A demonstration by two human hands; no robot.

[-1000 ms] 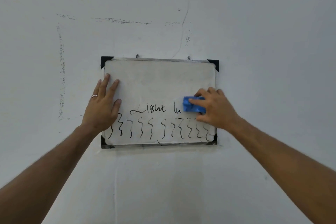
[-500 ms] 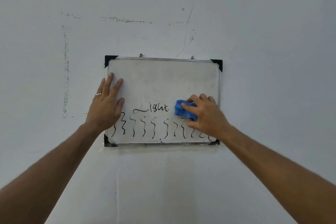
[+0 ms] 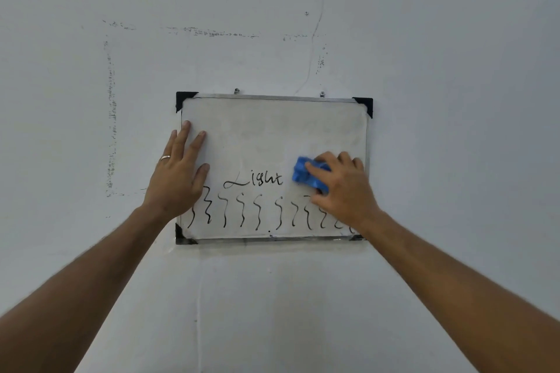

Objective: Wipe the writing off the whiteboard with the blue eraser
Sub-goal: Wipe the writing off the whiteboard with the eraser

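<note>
With the left hand (image 3: 177,179) spread flat, steadying the metal-framed whiteboard (image 3: 272,133) on the wall, the right hand (image 3: 342,188), fingers clenched on the blue eraser (image 3: 304,174) just right of the black "Light" (image 3: 254,180), should press evenly and sweep leftward, then across the squiggles (image 3: 257,212).

Scuffed pale wall (image 3: 454,70); thin crack (image 3: 321,3)

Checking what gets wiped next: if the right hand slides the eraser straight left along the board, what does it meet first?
Probably the "t" ending the word "Light", just left of the blue eraser held by the right hand.
</note>
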